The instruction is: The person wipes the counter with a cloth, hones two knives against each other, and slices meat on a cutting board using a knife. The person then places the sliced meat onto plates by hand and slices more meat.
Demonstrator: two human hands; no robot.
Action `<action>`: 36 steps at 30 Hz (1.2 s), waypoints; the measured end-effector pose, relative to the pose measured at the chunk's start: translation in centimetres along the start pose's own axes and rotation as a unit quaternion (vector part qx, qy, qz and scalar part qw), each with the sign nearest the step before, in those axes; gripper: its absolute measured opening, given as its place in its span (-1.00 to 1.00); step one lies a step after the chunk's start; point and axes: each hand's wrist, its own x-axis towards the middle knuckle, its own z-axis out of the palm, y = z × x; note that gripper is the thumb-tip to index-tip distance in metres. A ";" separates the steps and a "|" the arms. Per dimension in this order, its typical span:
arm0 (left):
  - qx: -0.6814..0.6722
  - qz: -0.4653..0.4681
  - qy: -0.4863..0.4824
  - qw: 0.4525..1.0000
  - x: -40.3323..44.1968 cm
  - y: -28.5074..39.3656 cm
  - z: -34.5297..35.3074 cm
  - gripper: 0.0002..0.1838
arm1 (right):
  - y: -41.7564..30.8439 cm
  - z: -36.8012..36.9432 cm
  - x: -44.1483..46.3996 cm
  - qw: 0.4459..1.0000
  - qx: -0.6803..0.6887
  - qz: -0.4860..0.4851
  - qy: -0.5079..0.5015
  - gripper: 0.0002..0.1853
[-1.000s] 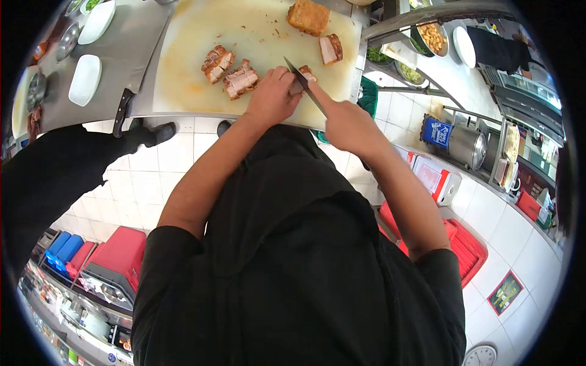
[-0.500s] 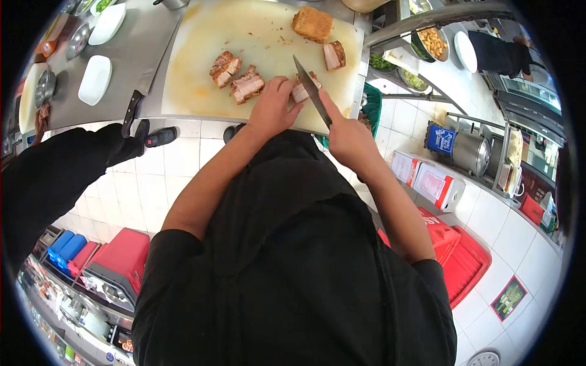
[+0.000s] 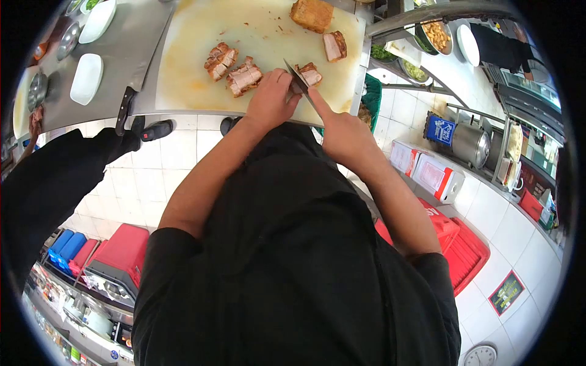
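My right hand [image 3: 353,139] grips a kitchen knife [image 3: 295,74], its index finger stretched along the spine. The blade stands over a small piece of crisp-skinned pork [image 3: 311,74] and points to the far left. On the blade's left side, my left hand [image 3: 271,97] has its fingers curled and holds the near part of that piece, mostly hidden. Left of this hand lie two sliced pork portions [image 3: 245,77]. Farther back on the white cutting board [image 3: 183,73] are a pork chunk [image 3: 334,46] and a larger browned block [image 3: 311,16].
A second knife [image 3: 126,110] juts over the counter's front edge, beside a co-worker in black [image 3: 55,177]. White dishes [image 3: 86,78] and metal bowls stand to the left. At the right are a green basket [image 3: 372,94] and a metal rail [image 3: 439,12].
The knife has moved left across the piece, and a part of the pork now shows right of the blade. The left hand stays beside it. The view has shifted slightly.
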 end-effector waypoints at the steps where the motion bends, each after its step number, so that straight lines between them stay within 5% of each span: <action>1: 0.001 0.003 -0.002 1.000 0.1 0.0 -0.1 -0.61 | -0.1 -0.3 0.0 1.000 -0.005 0.000 -0.003 -0.12; 12: 0.003 -0.022 -0.005 1.000 -0.4 0.2 0.0 -0.61 | 2.2 6.5 4.8 0.994 0.054 -0.015 0.098 0.04; 23: 0.025 0.001 0.018 1.000 0.6 1.3 0.5 -0.36 | 4.2 0.3 0.1 0.997 0.008 0.029 0.067 0.04; 36: 0.019 0.018 -0.014 1.000 2.1 0.6 1.6 -0.49 | 3.9 -1.4 1.3 0.998 -0.037 -0.039 0.031 -0.09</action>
